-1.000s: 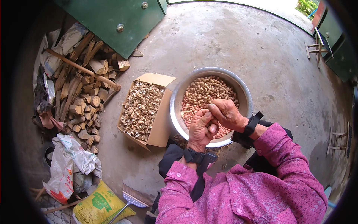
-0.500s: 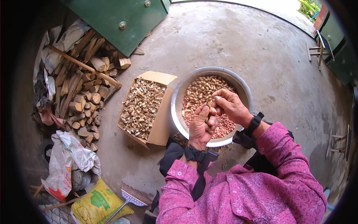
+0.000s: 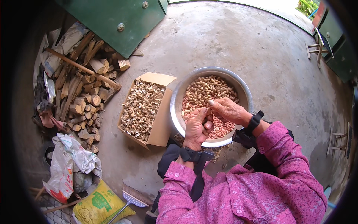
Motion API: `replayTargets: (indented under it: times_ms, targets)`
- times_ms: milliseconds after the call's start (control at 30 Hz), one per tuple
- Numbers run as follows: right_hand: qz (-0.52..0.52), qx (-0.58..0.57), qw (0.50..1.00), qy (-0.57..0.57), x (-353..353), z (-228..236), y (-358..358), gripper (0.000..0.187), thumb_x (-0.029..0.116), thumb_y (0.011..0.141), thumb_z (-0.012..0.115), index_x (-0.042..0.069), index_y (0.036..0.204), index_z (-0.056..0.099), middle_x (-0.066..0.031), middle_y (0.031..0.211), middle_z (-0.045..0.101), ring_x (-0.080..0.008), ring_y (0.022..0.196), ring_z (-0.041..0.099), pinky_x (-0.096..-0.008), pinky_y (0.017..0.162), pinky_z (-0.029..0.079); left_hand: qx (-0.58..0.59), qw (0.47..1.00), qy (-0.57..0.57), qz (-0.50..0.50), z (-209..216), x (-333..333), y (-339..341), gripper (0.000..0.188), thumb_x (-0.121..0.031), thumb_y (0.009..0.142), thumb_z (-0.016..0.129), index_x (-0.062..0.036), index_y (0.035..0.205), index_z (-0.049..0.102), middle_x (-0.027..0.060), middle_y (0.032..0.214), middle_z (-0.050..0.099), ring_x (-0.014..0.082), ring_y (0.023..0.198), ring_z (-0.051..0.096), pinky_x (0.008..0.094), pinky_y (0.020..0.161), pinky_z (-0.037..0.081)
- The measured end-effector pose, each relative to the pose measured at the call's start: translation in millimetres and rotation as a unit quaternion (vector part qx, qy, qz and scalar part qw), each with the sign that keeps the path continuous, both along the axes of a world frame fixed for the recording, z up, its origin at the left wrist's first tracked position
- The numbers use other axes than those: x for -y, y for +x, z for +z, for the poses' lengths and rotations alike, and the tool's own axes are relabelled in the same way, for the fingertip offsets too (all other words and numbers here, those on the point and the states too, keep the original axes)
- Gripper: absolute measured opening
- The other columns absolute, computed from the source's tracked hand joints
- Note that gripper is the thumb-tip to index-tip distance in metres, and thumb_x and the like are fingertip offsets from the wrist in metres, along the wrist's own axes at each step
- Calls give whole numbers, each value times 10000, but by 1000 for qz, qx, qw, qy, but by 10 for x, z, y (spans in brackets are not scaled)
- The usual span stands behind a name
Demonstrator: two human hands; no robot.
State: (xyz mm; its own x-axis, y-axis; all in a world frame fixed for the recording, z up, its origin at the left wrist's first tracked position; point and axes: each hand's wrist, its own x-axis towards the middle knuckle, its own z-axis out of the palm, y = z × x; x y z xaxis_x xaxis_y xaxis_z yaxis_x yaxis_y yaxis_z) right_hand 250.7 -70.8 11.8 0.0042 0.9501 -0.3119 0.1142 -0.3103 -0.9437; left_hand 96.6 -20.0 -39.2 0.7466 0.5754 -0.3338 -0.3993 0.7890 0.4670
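Over a wide metal basin [image 3: 247,91], my left hand [image 3: 198,128] and my right hand [image 3: 232,111] meet at the fingertips. My left fingers are curled closed around a peanut, mostly hidden by them. My right thumb and forefinger pinch at the same peanut from the other side. Unshelled peanuts [image 3: 209,87] fill the far part of the basin. Shelled pink peanut kernels [image 3: 223,128] lie in the near part, partly hidden under my hands. Left of the basin, a cardboard box [image 3: 161,125] holds a heap of broken peanut shells [image 3: 141,108].
Stacked firewood [image 3: 84,99] with a long-handled tool [image 3: 80,67] across it lies at left. A white sack [image 3: 76,156], a yellow bag [image 3: 102,201] and a brush [image 3: 136,197] are at lower left. A green door [image 3: 115,22] stands beyond; stools [image 3: 320,46] are at right.
My left hand has shifted slightly left and turned, its fingers curling tighter. The right hand has moved a little left and down, and the peanut shows less between the fingertips.
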Motion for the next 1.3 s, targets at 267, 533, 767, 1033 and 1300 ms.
replayTargets:
  times_ms: [267,533,767,1033,1300]
  targets:
    - [40,18,999,-9,-5,-4,7,478,332,920,342,-72,790,563,-116,662,550,-177,629,497,-343,596,407,-38,999,30,-13,24,-3,-42,143,-179,891,559,-48,832,556,44,647,553,97,440,483,221,360,369]
    - [-8,-173,985,-12,50,-138,-79,414,313,925,374,31,645,489,13,555,408,-81,464,334,-268,419,275,-16,999,51,3,54,46,-78,133,-152,895,545,-29,846,555,65,656,571,109,443,499,220,388,405]
    - [-56,-425,898,-95,79,-278,-84,387,310,921,384,107,595,425,42,538,360,-64,457,299,-237,415,222,64,995,72,-12,26,35,-66,105,-126,893,540,-28,877,572,95,709,598,117,452,497,219,392,389]
    - [-83,-24,989,120,48,-286,-26,373,265,908,420,-8,663,486,-43,588,464,-139,564,445,-310,517,365,8,998,48,44,16,11,-22,77,-110,855,596,-64,914,578,74,753,616,91,509,515,194,377,354]
    - [-106,-104,988,52,50,-232,96,269,219,881,464,-13,804,575,-41,684,549,-114,633,504,-276,553,411,-19,997,52,62,14,-19,-57,116,-32,841,567,-69,950,560,95,811,638,89,532,519,203,401,368]
